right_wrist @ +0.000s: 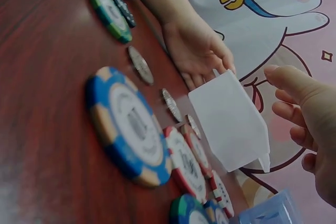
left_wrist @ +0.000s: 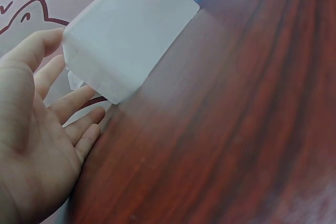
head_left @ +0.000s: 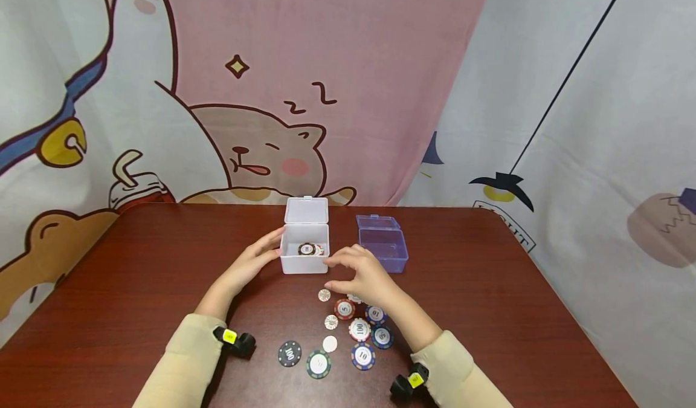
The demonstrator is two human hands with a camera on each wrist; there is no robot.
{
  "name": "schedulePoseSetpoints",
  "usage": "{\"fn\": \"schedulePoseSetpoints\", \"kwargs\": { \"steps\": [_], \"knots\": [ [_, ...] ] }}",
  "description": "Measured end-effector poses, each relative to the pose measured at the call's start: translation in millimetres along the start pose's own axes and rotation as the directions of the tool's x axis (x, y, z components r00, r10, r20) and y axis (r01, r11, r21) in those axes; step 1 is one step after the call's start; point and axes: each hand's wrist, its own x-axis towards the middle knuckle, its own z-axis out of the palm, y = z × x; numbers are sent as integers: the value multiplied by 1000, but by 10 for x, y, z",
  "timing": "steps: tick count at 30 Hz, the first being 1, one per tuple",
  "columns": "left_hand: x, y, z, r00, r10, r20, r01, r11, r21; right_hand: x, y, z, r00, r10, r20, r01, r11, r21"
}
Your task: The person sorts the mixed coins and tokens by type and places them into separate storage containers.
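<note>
A white plastic box [head_left: 305,265] stands with its lid up. Inside it lie a black-edged poker chip [head_left: 307,249] and a red-and-white chip [head_left: 319,250]. My left hand [head_left: 251,265] steadies the box's left side, fingers spread and fingertips at its wall; the left wrist view shows the thumb at the box's rim. Beside the box's front right corner hovers my right hand [head_left: 363,273], thumb and fingers apart, nothing visible between them. Below it lie a red 5 chip [head_left: 344,309], a silver coin [head_left: 324,295] and a white chip partly hidden by the hand.
Right of the white box stands an open blue translucent box [head_left: 396,264]. Several chips lie nearer me, among them a black 100 chip [head_left: 290,353], a green chip [head_left: 318,364] and a blue 10 chip [head_left: 363,356]. A printed curtain [head_left: 380,93] hangs behind the table.
</note>
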Motion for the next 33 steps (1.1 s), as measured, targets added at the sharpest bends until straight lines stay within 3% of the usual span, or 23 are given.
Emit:
{"fn": "schedulePoseSetpoints", "kwargs": {
  "steps": [28,33],
  "knots": [
    [1,-2,8,1000,3,-1,-3,1000,-4,-381,166,9,975,5,220,-12,1000,29],
    [0,-14,1,1000,4,-2,-4,1000,-7,-408,203,33,970,-26,240,20,999,25]
  ]
}}
